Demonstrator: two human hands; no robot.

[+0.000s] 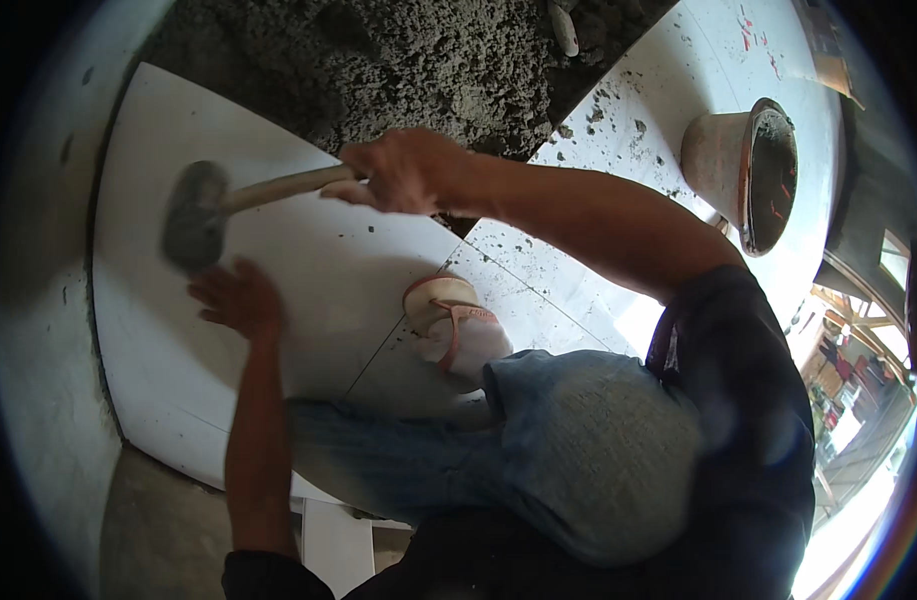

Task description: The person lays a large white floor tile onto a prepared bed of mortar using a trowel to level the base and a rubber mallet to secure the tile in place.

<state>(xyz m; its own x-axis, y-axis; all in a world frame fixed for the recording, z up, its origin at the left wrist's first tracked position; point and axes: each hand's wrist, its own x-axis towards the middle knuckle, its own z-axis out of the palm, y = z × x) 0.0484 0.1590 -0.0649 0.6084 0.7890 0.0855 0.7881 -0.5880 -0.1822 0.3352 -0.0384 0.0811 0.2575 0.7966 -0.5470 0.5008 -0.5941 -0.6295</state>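
Note:
My right hand [403, 172] is wrapped round the wooden handle of a mallet [288, 187]. Its dark, bulky head is blurred and hovers over the left part of a large white floor tile [148, 150]; I cannot tell whether it touches. Just below the mallet head, my left hand [243, 300] reaches over the same tile with its fingers spread and nothing in them. Whether its fingertips rest on the tile is unclear. Rough grey mortar [418, 80] lies along the tile's far edge.
A wall [43, 250] runs along the left side. At the far right a mortar-stained bucket [716, 155] lies tilted on crumb-strewn tiles [668, 90]. A pale handle-like piece [564, 32] sticks out of the mortar. My sandalled foot [458, 330] stands near the tile joint.

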